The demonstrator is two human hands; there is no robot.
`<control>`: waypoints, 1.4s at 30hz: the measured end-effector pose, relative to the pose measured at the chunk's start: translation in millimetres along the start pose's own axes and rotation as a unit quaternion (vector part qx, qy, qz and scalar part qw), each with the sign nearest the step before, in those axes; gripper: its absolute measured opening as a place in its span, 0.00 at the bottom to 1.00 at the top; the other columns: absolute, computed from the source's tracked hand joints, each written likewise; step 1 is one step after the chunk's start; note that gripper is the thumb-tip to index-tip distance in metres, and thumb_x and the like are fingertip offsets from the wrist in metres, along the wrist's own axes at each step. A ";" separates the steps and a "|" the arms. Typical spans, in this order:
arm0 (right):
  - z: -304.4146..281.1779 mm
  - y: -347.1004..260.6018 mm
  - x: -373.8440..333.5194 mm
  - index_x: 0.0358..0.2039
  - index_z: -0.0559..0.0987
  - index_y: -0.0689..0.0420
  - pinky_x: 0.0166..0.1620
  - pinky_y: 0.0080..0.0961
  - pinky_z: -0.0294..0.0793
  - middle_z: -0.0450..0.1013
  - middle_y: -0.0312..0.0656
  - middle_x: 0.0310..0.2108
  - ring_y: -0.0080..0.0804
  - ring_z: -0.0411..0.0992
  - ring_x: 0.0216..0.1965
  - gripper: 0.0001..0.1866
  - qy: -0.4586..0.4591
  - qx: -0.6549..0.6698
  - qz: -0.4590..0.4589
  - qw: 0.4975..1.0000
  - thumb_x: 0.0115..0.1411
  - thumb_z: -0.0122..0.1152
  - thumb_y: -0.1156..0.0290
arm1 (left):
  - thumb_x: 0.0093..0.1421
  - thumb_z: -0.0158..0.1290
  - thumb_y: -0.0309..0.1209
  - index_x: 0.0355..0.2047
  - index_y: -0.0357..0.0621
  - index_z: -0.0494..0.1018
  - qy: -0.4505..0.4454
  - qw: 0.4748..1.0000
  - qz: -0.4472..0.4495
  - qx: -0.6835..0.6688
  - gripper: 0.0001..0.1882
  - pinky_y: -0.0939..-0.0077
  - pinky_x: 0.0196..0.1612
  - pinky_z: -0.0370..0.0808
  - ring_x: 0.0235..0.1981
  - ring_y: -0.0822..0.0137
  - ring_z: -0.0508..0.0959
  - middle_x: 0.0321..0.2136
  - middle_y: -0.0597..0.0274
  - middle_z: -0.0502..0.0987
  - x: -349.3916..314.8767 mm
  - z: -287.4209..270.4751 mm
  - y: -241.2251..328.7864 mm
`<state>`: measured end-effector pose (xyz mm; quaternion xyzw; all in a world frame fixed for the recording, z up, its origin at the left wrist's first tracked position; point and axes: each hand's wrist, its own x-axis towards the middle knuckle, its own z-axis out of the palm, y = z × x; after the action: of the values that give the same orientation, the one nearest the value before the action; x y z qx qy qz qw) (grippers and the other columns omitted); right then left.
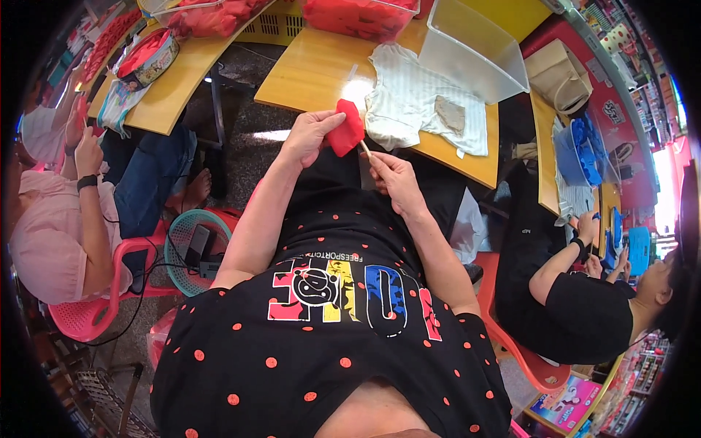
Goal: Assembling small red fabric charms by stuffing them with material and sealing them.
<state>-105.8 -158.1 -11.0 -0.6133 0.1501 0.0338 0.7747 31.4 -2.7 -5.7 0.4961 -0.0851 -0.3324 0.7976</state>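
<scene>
The left hand (318,137) pinches a small, flat, bright red, soft-looking piece (346,133) between thumb and fingers. The right hand (395,179), just below and to the right, grips a thin, pale, wood-coloured stick (366,150) in its fingertips; the stick's far end meets the red piece's lower right edge, and whether it goes inside I cannot tell. Just beyond the grip, to the right, a cream-white striped cloth garment (409,98) lies on a yellow wood-topped table (314,64). Farther out, past the garment, stands a clear rectangular plastic bin (482,62); straight beyond the grip, a clear plastic tub (387,34) holds red pieces.
</scene>
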 end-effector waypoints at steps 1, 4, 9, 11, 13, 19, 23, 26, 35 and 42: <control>1.3 0.5 0.9 0.43 0.78 0.56 0.17 0.08 0.47 0.63 0.25 0.19 0.09 0.53 0.15 0.12 0.011 0.013 -0.003 1.000 0.63 0.54 0.64 | 0.61 0.52 0.32 0.42 0.34 0.75 -0.017 1.000 0.004 0.014 0.14 0.79 0.35 0.76 0.31 0.72 0.79 0.33 0.59 0.79 0.8 -0.5 -3.5; 7.5 7.3 1.4 0.42 0.79 0.56 0.17 0.07 0.48 0.63 0.24 0.19 0.08 0.53 0.15 0.12 0.030 0.041 0.007 0.999 0.62 0.55 0.65 | 0.62 0.51 0.33 0.42 0.34 0.75 -0.025 1.000 0.004 0.016 0.14 0.77 0.39 0.76 0.33 0.72 0.79 0.34 0.58 0.79 1.7 -1.3 -10.7; 5.9 3.7 4.8 0.41 0.79 0.58 0.19 0.10 0.51 0.63 0.25 0.18 0.10 0.55 0.16 0.12 0.035 0.029 -0.022 0.999 0.62 0.55 0.66 | 0.62 0.51 0.33 0.42 0.34 0.74 -0.019 0.999 -0.012 0.032 0.15 0.78 0.40 0.76 0.34 0.72 0.79 0.35 0.59 0.79 2.4 -5.4 -2.7; -0.6 6.9 8.2 0.41 0.80 0.57 0.20 0.10 0.51 0.63 0.25 0.18 0.10 0.55 0.17 0.12 0.053 -0.031 -0.054 0.997 0.62 0.55 0.65 | 0.62 0.52 0.33 0.43 0.35 0.74 -0.014 0.999 -0.014 0.041 0.15 0.78 0.41 0.76 0.35 0.72 0.79 0.36 0.59 0.79 1.3 -3.6 6.3; -5.8 8.9 7.9 0.41 0.80 0.57 0.21 0.11 0.53 0.64 0.26 0.18 0.10 0.56 0.18 0.12 0.071 -0.096 -0.087 0.989 0.62 0.56 0.66 | 0.60 0.53 0.34 0.42 0.37 0.76 0.040 0.993 0.014 0.108 0.14 0.85 0.34 0.70 0.30 0.77 0.74 0.32 0.65 0.78 -2.7 -3.7 17.5; -8.9 8.2 4.7 0.40 0.80 0.57 0.21 0.11 0.55 0.65 0.26 0.17 0.10 0.58 0.18 0.11 0.067 -0.174 -0.139 0.972 0.61 0.55 0.67 | 0.58 0.57 0.32 0.39 0.39 0.78 0.032 0.993 0.017 0.108 0.12 0.91 0.26 0.62 0.25 0.83 0.68 0.29 0.70 0.77 0.9 -17.0 14.3; -5.1 13.4 5.5 0.40 0.80 0.59 0.20 0.11 0.54 0.65 0.27 0.18 0.11 0.57 0.17 0.11 0.052 -0.121 -0.095 0.987 0.62 0.55 0.67 | 0.57 0.57 0.28 0.38 0.36 0.77 0.062 0.997 -0.015 0.039 0.10 0.90 0.27 0.70 0.27 0.80 0.73 0.31 0.64 0.78 1.8 -13.0 10.8; -0.6 10.0 3.4 0.41 0.79 0.60 0.18 0.10 0.51 0.65 0.27 0.18 0.10 0.55 0.16 0.11 0.009 0.013 -0.032 0.999 0.62 0.54 0.68 | 0.58 0.55 0.26 0.37 0.35 0.77 0.052 0.999 -0.006 0.008 0.09 0.87 0.30 0.75 0.29 0.77 0.76 0.32 0.62 0.78 3.1 -13.8 9.4; -0.4 3.1 8.8 0.40 0.79 0.60 0.18 0.10 0.48 0.65 0.27 0.19 0.10 0.53 0.15 0.11 -0.012 0.079 0.024 0.997 0.63 0.54 0.68 | 0.60 0.52 0.27 0.39 0.33 0.73 -0.002 0.994 0.001 -0.106 0.10 0.79 0.42 0.78 0.37 0.70 0.78 0.37 0.55 0.77 4.2 -12.5 9.7; 0.9 11.4 11.6 0.36 0.79 0.59 0.18 0.10 0.47 0.62 0.25 0.17 0.09 0.53 0.16 0.12 0.015 -0.006 -0.015 1.000 0.63 0.53 0.63 | 0.60 0.53 0.29 0.40 0.35 0.73 0.059 0.989 -0.015 -0.133 0.11 0.75 0.44 0.78 0.38 0.69 0.78 0.37 0.59 0.78 9.5 -16.5 -4.6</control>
<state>-97.3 -155.9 -24.7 -0.6204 0.1524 0.0133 0.7692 44.3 2.3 -19.5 0.4056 0.0145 -0.3223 0.8552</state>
